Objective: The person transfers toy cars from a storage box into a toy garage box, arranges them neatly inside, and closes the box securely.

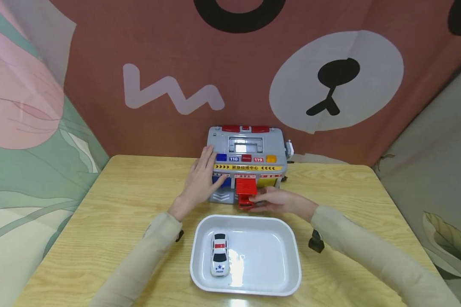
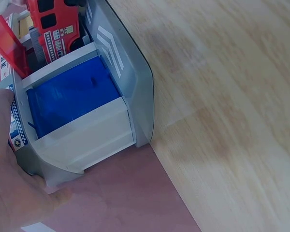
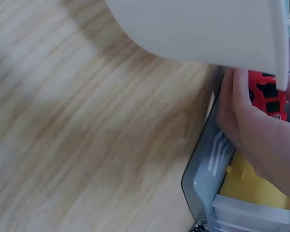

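Note:
A grey toy rescue station (image 1: 220, 147) stands at the back of the table, its middle red door (image 1: 246, 186) lifted. My left hand (image 1: 199, 177) rests on the station's left side, fingers straight along the roof edge and thumb across the front. Under that door, a red toy fire truck (image 1: 246, 204) sits partly inside the middle bay, pinched between my right thumb and fingers; its side windows show in the left wrist view. My right hand (image 1: 278, 200) is in front of the yellow door (image 3: 253, 181). The blue door (image 2: 72, 94) on the left is down.
A white tray (image 1: 246, 290) stands nearer on the wooden table (image 1: 138, 196), holding a white toy police car (image 1: 220, 256). Its wall rises close by my right hand in the right wrist view. A printed cloth (image 1: 169, 136) hangs behind the station.

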{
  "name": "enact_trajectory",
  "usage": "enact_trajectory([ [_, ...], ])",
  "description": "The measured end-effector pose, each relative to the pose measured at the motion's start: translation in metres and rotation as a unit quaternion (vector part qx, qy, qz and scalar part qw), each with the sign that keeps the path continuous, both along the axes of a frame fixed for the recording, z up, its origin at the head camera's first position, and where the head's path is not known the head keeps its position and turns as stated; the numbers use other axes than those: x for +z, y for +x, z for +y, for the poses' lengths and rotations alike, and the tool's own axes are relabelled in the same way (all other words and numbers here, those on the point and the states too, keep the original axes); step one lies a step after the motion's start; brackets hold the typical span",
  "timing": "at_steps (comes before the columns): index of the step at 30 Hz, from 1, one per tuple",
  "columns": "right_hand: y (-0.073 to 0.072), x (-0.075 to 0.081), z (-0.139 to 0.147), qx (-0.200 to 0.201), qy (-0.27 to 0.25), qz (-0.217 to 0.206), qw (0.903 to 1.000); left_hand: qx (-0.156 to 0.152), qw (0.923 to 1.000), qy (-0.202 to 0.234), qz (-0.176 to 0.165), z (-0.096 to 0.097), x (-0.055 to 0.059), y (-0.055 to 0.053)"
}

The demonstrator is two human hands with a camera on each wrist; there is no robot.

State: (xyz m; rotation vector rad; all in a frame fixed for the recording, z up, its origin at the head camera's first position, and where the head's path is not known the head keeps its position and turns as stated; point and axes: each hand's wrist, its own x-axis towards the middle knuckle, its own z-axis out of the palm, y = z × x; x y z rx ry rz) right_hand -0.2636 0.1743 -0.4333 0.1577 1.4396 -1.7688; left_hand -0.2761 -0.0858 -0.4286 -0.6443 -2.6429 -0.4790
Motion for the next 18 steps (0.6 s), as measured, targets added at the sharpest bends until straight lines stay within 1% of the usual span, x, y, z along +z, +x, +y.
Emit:
enact_trajectory([
  [4,-0.0002,-0.0009,0.0023,0.029,0.040,0.026,0.9984,0.000,1.0000,0.002,0.003,0.0000,-0.0008,-0.0002],
  [6,0.0004,-0.0010,0.0025,0.027,0.049,0.029,0.9980,0.000,1.0000,0.003,0.001,0.0002,-0.0003,0.0002],
  [9,0.0012,-0.0021,0.0025,0.021,0.043,0.033,0.9983,0.000,1.0000,0.004,0.000,0.0005,0.0002,0.0009],
  [12,0.0022,-0.0034,0.0034,0.012,0.030,0.023,0.9992,-0.002,1.0000,0.006,0.002,0.0006,0.0001,0.0013],
  [16,0.0017,-0.0052,0.0059,0.012,0.028,0.014,0.9994,-0.001,1.0000,0.009,0.004,0.0005,0.0003,0.0015],
  [18,0.0013,-0.0055,0.0073,0.018,0.033,0.022,0.9990,0.000,1.0000,0.008,0.002,0.0006,0.0003,0.0011],
])
